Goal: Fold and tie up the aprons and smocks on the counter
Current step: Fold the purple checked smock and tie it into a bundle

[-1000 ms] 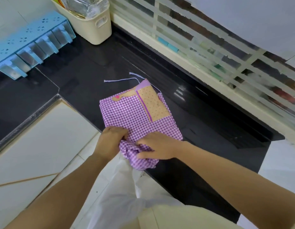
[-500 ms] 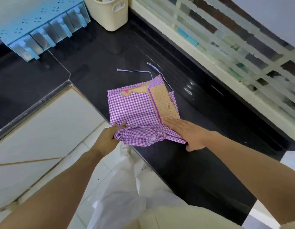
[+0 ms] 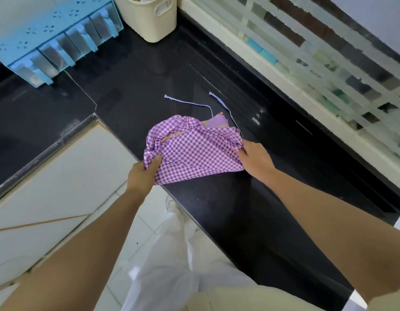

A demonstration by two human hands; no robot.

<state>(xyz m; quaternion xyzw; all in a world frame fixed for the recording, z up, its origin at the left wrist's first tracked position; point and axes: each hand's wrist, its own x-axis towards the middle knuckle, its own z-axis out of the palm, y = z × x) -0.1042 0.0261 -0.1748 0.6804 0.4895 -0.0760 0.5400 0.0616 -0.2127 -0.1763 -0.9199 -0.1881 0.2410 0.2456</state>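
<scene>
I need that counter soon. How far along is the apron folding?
Partly done: the purple checked apron is doubled into a smaller bundle on the counter. In hand: the left hand and right hand each grip one side. Left: flattening that fold and tying the two strings, which lie loose beyond it.

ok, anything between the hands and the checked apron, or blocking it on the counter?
Nothing visible. The left hand and right hand each grip an edge of the apron; only its own ties lie on the counter beyond it.
</scene>
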